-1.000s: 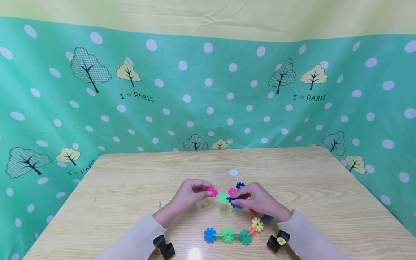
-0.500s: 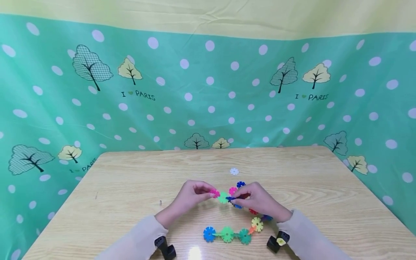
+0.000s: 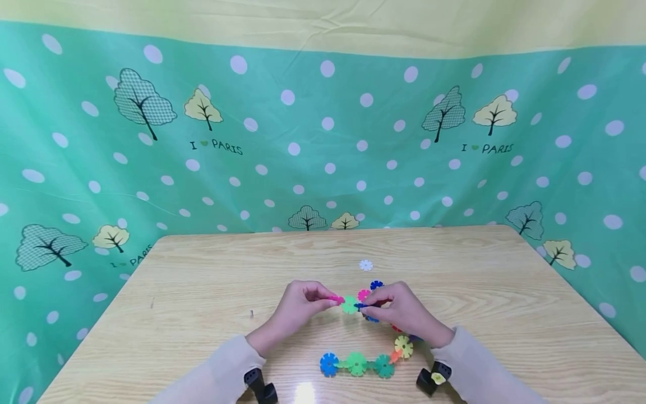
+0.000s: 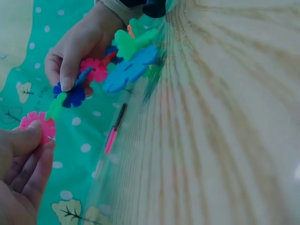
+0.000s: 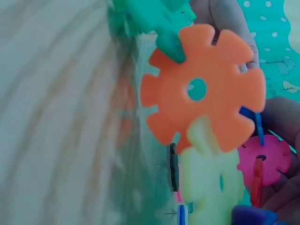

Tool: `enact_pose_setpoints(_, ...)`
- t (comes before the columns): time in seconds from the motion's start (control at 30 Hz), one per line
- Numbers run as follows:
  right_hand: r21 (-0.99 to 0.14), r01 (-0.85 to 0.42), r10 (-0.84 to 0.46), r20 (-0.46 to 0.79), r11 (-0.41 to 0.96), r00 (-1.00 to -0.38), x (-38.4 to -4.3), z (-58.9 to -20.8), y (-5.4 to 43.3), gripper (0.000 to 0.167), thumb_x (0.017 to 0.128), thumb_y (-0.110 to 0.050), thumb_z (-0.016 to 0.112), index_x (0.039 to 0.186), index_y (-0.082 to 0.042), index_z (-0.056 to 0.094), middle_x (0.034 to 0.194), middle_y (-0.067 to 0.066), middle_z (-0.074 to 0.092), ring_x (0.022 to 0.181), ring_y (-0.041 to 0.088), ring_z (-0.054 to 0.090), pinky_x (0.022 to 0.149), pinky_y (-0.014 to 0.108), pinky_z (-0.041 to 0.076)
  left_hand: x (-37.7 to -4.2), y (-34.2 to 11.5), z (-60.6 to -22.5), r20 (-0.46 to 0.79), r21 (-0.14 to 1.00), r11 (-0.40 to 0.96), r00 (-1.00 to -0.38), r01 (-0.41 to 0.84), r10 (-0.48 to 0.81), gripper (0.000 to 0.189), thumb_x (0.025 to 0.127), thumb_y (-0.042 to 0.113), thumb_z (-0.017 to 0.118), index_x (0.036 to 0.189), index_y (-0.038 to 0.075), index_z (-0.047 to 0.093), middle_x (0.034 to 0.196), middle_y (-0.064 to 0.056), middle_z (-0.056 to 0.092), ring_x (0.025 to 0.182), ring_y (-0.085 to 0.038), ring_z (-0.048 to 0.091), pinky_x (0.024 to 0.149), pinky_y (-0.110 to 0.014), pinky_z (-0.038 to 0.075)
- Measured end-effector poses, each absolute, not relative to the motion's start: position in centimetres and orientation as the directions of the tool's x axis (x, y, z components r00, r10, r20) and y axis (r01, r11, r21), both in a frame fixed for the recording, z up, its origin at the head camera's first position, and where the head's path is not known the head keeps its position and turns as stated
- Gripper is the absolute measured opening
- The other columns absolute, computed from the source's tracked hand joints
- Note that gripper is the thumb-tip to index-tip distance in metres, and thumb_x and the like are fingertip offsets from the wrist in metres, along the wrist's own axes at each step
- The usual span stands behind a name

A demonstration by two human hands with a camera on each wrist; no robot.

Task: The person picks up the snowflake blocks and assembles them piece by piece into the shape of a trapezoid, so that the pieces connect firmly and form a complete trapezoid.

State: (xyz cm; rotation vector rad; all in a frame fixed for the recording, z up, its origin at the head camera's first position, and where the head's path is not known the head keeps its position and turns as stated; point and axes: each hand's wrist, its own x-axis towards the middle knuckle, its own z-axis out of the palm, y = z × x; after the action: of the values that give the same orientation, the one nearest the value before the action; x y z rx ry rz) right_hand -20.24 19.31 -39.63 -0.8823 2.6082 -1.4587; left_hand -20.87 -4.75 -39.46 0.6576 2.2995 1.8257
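Observation:
My left hand [image 3: 298, 307] pinches a pink snowflake disc [image 4: 37, 125] between thumb and fingers. The pink disc's rim meets a light green snowflake disc [image 3: 349, 304], which stands between the two hands. On the green disc's other side is a dark blue snowflake disc [image 4: 72, 97], pinched by my right hand [image 3: 404, 310]. From there a chain of slotted discs runs on, partly hidden by the right hand in the head view. It passes a yellow disc [image 3: 404, 347], an orange disc [image 5: 211, 89], a teal disc [image 3: 384, 366] and a green disc [image 3: 356, 364], ending in a blue disc [image 3: 329, 365].
Beyond the hands, a white disc [image 3: 365, 265] lies loose on the wooden table [image 3: 202, 292]. A loose dark blue disc [image 3: 376, 285] and another pink disc [image 3: 364, 294] lie just behind the right hand. A patterned green curtain [image 3: 252, 185] hangs behind the table.
The left hand has brought the pink disc rightward against the green disc and turned it from face-on to nearly edge-on. The right hand keeps its pinch, and the chain stays in place.

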Motion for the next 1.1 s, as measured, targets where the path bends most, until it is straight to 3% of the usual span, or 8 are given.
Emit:
enact_pose_setpoints(0.17, -0.786, -0.505, -0.513, 0.287, 0.357, -0.809, -19.8, -39.0, 19.3, 0.006, 0.081, 0.001, 0.07, 0.085, 0.003, 0.074, 0.082, 0.011, 0.072, 0.073, 0.008, 0.064, 0.066, 0.029, 0.055, -21.9, -5.0, -41.2, 0.167, 0.95, 0.164, -0.875, 0.267, 0.455, 0.004, 0.083, 0.007, 0.07, 0.087, 0.008, 0.073, 0.088, -0.004, 0.073, 0.083, -0.026, 0.068, 0.07, -0.027, 0.056)
enact_pose_setpoints(0.23, -0.791, -0.522, -0.529, 0.308, 0.32, -0.791, -20.4, -39.9, 19.6, 0.006, 0.081, -0.001, 0.071, 0.085, 0.003, 0.074, 0.082, 0.011, 0.072, 0.074, 0.009, 0.065, 0.065, 0.029, 0.055, -22.1, -5.1, -41.4, 0.173, 0.948, 0.159, -0.866, 0.276, 0.47, 0.004, 0.084, 0.009, 0.07, 0.087, 0.01, 0.073, 0.088, -0.001, 0.073, 0.083, -0.024, 0.068, 0.071, -0.025, 0.056)
enact_pose_setpoints(0.57, -0.82, -0.502, -0.519, 0.313, 0.275, -0.795, -20.6, -40.5, 19.7, 0.013, 0.084, -0.014, 0.072, 0.087, -0.003, 0.076, 0.083, 0.005, 0.073, 0.073, 0.009, 0.066, 0.064, 0.03, 0.056, -22.0, -5.2, -41.5, 0.198, 0.935, 0.173, -0.861, 0.309, 0.469, 0.005, 0.083, 0.01, 0.071, 0.087, 0.008, 0.072, 0.087, -0.005, 0.073, 0.08, -0.034, 0.066, 0.065, -0.025, 0.055)
enact_pose_setpoints(0.9, -0.823, -0.489, -0.494, 0.309, 0.289, -0.813, -20.6, -40.6, 19.6, 0.014, 0.084, -0.014, 0.072, 0.088, -0.002, 0.076, 0.086, 0.006, 0.073, 0.077, 0.01, 0.067, 0.068, 0.029, 0.056, -21.1, -4.9, -40.0, 0.229, 0.924, 0.177, -0.86, 0.34, 0.457, 0.006, 0.083, 0.001, 0.069, 0.088, -0.002, 0.071, 0.086, -0.013, 0.072, 0.076, -0.041, 0.064, 0.062, -0.018, 0.053)
enact_pose_setpoints(1.1, -0.818, -0.509, -0.508, 0.329, 0.268, -0.796, -20.6, -40.7, 19.6, 0.014, 0.084, -0.014, 0.071, 0.088, -0.002, 0.076, 0.085, 0.005, 0.073, 0.075, 0.011, 0.067, 0.067, 0.029, 0.056, -21.4, -5.0, -40.9, 0.245, 0.928, 0.141, -0.852, 0.344, 0.463, 0.007, 0.082, 0.004, 0.07, 0.089, 0.001, 0.071, 0.087, -0.011, 0.072, 0.077, -0.04, 0.065, 0.064, -0.021, 0.055)
